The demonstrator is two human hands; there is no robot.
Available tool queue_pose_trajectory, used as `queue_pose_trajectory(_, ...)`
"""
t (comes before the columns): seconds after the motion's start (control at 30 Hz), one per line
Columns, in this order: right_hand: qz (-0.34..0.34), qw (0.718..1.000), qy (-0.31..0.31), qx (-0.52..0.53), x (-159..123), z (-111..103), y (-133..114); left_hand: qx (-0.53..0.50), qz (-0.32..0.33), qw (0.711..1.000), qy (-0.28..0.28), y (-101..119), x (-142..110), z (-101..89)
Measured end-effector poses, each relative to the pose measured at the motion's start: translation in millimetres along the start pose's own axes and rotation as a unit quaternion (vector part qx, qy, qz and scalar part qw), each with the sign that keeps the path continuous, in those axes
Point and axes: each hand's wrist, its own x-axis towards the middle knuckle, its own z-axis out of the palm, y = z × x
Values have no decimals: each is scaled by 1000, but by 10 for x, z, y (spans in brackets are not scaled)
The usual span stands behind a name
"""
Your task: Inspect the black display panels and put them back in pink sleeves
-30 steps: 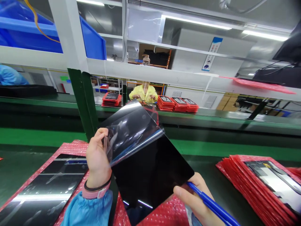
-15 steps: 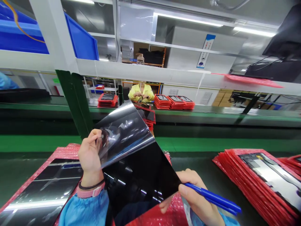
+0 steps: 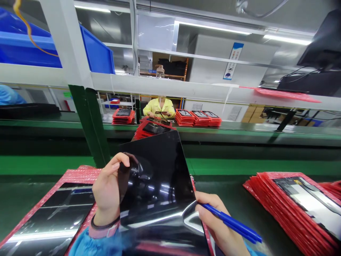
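A glossy black screen panel is held up tilted in front of me. Curved fingers of my left hand grip its left edge, where their reflection shows. At the right edge, my right hand pinches the panel side with a blue pen lying across the same fingers. Clear film bulges away from the glass beside the right fingertips. Left of the panel, another dark screen rests on red bubble wrap.
Stacked red bubble-wrap sleeves with a screen's back on top stand at right. More red stacks line the far bench. A person in yellow sits opposite. A green post rises at left, below a white beam.
The film that my left hand held lifted off the panel's upper half no longer stands up there. A film bulge now shows near my right hand, and the panel is turned more upright.
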Motion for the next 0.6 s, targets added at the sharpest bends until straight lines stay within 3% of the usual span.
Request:
queue_pose_trajectory(0.13, -13, 1000, 6, 22, -17, 75, -44, 6, 22, 1000, -16, 16, -70, 52)
queue_pose_trajectory(0.27, -55, 997, -43, -29, -10, 72, -42, 14, 17, 1000, -5, -15, -123, 55)
queue_pose_trajectory(0.37, -67, 995, -35, -63, 9, 41, -13, 1, 34, 999, 5, -64, -153, 34)
queue_pose_trajectory(0.53, -67, 991, -94, -63, 10, 43, -2, 28, 51, 998, 7, -69, -195, 52)
queue_pose_trajectory(0.6, -89, 991, -86, -54, -1, 63, 22, 39, 62, 997, 3, -46, -210, 75)
